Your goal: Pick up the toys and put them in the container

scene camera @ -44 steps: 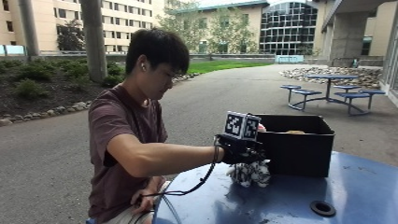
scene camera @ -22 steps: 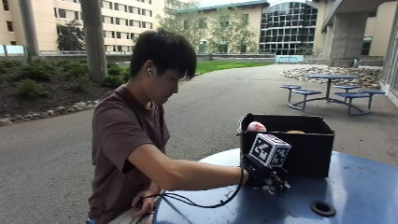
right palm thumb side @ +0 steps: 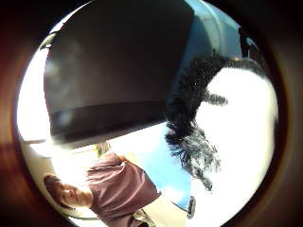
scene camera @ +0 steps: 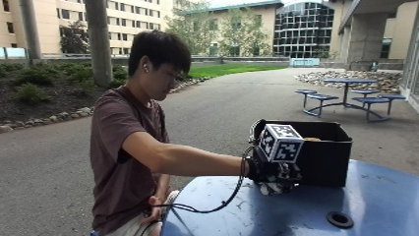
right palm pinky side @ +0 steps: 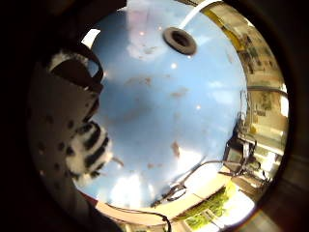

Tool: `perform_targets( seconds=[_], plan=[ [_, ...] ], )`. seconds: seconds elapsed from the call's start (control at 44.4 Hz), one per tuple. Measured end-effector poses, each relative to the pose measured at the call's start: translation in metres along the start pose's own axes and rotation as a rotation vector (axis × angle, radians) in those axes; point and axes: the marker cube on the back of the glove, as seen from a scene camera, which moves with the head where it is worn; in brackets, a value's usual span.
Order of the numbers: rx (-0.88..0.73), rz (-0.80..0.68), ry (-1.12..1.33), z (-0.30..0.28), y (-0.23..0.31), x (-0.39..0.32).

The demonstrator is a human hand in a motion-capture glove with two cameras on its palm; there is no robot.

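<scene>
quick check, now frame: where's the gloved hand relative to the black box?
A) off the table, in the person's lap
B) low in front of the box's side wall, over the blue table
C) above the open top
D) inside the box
B: the outside view shows the gloved right hand low against the black box wall, just above the blue table, with a black-and-white striped plush toy at the palm.

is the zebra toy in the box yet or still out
Out. The gloved right hand holds the striped plush toy just above the blue table, in front of the black container, not inside it.
</scene>
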Motion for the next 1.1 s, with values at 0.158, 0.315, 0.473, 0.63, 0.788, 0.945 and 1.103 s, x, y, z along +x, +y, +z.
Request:
perform_targets(
  seconds=[0.158, 0.315, 0.473, 0.63, 0.788, 0.945, 1.103],
  plan=[
    [0.068, 0.112, 0.032, -0.076, 0.031, 0.000],
    [0.151, 0.210, 0.070, -0.155, 0.041, -0.023],
    [0.207, 0.257, 0.101, -0.206, 0.035, -0.054],
    [0.252, 0.257, 0.133, -0.219, 0.002, -0.103],
    [0.238, 0.122, 0.124, -0.211, -0.041, -0.177],
    [0.227, 0.007, 0.138, -0.197, -0.080, -0.247],
    [0.221, 0.017, 0.180, -0.190, -0.105, -0.286]
  ],
)
